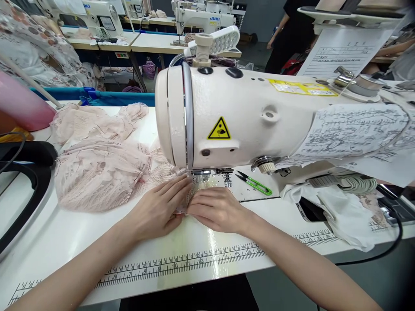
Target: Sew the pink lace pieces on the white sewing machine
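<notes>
Sheer pale pink fabric (103, 172) lies bunched on the white table, with its edge running under the head of a sewing machine (233, 116). My left hand (158, 207) rests on the fabric just left of the needle area, fingers stretched forward and flat. Close beside it, my right hand (217, 209) has its fingers bent together and pinches the fabric edge in front of the presser foot. The needle itself is hidden behind the machine head and my fingers. Green thread snips (254, 182) lie on the machine bed to the right.
A measuring scale (181, 263) runs along the front table edge. On the right are a white cloth (340, 211), a phone (311, 210) and a cable. A black curved frame (29, 185) and a pink cone (24, 103) stand left. Another person (290, 34) stands behind.
</notes>
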Demonstrator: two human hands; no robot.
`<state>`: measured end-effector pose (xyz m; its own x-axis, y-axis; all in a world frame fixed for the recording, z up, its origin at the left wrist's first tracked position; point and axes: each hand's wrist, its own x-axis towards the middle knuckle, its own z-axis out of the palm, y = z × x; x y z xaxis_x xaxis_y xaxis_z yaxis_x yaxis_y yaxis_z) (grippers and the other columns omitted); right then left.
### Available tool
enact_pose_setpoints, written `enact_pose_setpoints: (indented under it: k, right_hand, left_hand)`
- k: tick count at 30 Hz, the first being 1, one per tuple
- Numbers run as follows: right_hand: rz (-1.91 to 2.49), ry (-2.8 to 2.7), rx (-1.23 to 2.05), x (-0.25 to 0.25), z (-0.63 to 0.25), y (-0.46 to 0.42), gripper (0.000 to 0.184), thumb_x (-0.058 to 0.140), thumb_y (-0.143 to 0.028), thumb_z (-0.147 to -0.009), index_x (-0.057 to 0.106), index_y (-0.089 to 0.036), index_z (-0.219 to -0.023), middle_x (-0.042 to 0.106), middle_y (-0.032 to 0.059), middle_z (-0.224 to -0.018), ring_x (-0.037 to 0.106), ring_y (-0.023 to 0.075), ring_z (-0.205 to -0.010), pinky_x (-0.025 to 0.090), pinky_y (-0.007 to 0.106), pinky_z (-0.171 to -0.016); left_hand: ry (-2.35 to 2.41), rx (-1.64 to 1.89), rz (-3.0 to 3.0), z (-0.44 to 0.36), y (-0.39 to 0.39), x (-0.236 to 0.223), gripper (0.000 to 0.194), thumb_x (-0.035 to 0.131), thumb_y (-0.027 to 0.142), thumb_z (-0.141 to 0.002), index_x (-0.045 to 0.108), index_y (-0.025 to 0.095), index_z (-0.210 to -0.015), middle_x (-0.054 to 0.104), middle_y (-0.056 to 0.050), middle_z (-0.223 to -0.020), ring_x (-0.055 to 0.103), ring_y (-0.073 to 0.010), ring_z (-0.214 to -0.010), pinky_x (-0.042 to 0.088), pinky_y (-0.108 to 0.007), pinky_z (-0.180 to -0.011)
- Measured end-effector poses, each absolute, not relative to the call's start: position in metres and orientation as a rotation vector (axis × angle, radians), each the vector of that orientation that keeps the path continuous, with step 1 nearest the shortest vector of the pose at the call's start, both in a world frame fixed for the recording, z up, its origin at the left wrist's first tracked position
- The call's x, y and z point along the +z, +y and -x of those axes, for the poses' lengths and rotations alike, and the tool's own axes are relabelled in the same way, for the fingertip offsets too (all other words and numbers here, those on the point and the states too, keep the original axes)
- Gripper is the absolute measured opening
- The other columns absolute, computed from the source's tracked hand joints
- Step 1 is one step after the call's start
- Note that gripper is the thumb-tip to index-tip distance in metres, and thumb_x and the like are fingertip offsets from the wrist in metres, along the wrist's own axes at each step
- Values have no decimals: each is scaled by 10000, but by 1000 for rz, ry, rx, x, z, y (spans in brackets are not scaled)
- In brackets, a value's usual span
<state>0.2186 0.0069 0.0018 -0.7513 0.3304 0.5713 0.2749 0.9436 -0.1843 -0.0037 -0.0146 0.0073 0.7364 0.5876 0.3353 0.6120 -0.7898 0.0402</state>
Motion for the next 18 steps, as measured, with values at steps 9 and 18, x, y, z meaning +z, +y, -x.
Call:
enact_pose_setpoints:
  k: [9,18]
  right_hand:
    - [475,-2443,-19,-6,-212,5,150,558,-90,-898,657,-196,-863,716,-48,-764,646,85,-725,501,203,-623]
    - [505,-2475,-67,-3,-208,2,188,538,-106,-921,669,-220,-848,727,-68,-761,631,82,-708,446,214,-552]
  left_hand:
    - [-1117,-405,2849,8,-10,1,621,512,371,-875,443,128,-1443,444,-142,-1494,461,-310,-1352,419,-451,-1101]
    - [-1081,-353,2859,13,-4,3,611,516,370,-864,464,149,-1431,460,-134,-1483,479,-307,-1340,372,-494,-1133]
